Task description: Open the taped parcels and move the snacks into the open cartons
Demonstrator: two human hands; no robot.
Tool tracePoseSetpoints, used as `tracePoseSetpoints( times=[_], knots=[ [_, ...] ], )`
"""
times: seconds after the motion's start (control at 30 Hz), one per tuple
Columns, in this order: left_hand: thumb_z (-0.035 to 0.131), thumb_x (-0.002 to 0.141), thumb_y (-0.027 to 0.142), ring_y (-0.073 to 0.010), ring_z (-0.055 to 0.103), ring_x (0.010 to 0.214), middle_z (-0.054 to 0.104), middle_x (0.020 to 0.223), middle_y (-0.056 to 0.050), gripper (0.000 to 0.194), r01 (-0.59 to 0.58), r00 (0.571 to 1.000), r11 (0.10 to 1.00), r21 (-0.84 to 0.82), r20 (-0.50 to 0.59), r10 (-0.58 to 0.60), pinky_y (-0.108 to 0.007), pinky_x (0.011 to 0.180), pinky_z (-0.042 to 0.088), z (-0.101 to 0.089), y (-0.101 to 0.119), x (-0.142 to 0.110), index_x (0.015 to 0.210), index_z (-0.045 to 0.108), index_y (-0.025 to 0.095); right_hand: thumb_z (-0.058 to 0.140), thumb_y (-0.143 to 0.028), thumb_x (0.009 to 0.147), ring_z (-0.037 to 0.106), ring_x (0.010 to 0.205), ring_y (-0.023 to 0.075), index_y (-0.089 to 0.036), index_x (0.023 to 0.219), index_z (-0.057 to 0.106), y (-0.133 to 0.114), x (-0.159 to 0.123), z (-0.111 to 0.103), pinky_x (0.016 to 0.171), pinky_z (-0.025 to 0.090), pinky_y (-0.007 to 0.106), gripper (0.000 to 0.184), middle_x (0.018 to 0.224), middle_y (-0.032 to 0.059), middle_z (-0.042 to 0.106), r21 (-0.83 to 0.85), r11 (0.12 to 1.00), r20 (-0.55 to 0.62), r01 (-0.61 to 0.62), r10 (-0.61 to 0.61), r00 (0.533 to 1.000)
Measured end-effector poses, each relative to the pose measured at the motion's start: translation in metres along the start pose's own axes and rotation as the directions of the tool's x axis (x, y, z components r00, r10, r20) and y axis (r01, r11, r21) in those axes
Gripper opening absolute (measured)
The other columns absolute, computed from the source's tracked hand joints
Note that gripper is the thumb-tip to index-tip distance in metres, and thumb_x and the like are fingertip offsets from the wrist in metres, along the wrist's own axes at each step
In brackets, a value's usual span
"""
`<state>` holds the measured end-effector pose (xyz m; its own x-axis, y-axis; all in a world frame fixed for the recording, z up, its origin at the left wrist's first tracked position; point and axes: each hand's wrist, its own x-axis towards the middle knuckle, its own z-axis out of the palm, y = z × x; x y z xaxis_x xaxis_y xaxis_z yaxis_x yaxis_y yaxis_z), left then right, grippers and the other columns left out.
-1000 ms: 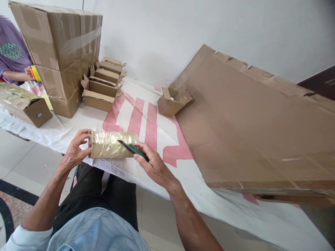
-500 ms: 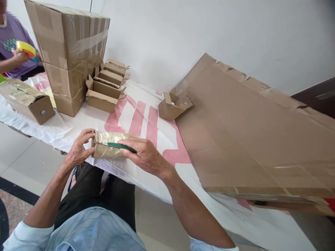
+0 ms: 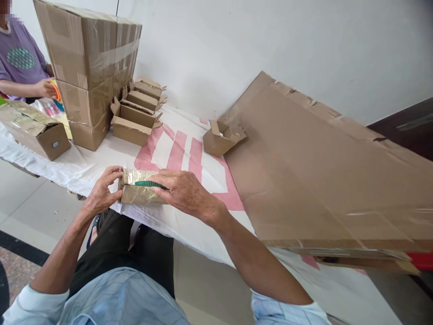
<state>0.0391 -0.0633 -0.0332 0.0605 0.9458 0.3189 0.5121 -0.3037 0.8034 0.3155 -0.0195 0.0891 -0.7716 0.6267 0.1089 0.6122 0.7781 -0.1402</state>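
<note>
A small cardboard box [image 3: 137,193] wrapped in shiny tape lies at the near edge of the table [image 3: 189,225]. My left hand [image 3: 101,192] grips its left end with curled fingers. My right hand [image 3: 184,192] lies over the box's right half and presses a green-handled knife [image 3: 149,183] flat along the box top, its tip pointing left.
A stack of taped cartons [image 3: 89,67] stands at the back left, with open small boxes [image 3: 135,119] beside it and another open box [image 3: 219,137] mid-table. A large flattened cardboard sheet [image 3: 321,176] covers the right side. Another person [image 3: 23,67] sits far left behind a taped box [image 3: 34,128].
My right hand moved left onto the box and laid the green knife flat along its top; earlier the knife pointed at the box at an angle. The other person's hand with a tape roll moved down.
</note>
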Motion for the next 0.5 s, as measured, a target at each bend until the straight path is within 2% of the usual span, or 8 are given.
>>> tracePoseSetpoints(
  times=[0.2,0.37,0.5],
  knots=[
    [0.072,0.085,0.026,-0.0341,0.067,0.145,0.067,0.157,-0.013,0.044,-0.011,1.0,1.0,0.018,0.016,0.011,-0.055,0.119,0.062,-0.004,-0.004,0.005,0.129,0.078,0.026,0.065,-0.027,0.116,0.079,0.097,0.0255,-0.021,0.12,0.085,-0.011,0.02,-0.009,0.069,0.047,0.033,0.021,0.112,0.0101,0.086,-0.137,0.99,0.113,-0.015,0.03,0.993],
    [0.07,0.085,0.027,-0.0341,0.069,0.143,0.068,0.154,-0.012,0.045,-0.015,1.0,0.998,0.06,0.024,0.014,-0.054,0.121,0.061,-0.009,-0.005,0.014,0.128,0.08,0.025,0.062,-0.025,0.117,0.078,0.099,0.0263,-0.019,0.124,0.084,-0.014,0.032,-0.013,0.068,0.046,0.033,0.023,0.119,0.0122,0.086,-0.195,0.981,0.159,-0.004,0.036,0.987],
    [0.07,0.084,0.029,-0.0341,0.071,0.137,0.069,0.151,-0.012,0.044,-0.003,0.999,0.995,0.102,0.033,0.0,-0.054,0.12,0.062,-0.011,-0.005,0.022,0.126,0.081,0.025,0.064,-0.026,0.117,0.079,0.095,0.0255,-0.02,0.119,0.084,-0.001,0.031,-0.011,0.069,0.045,0.032,0.021,0.117,0.0125,0.086,-0.178,0.983,0.152,-0.047,0.075,0.986]
  ],
)
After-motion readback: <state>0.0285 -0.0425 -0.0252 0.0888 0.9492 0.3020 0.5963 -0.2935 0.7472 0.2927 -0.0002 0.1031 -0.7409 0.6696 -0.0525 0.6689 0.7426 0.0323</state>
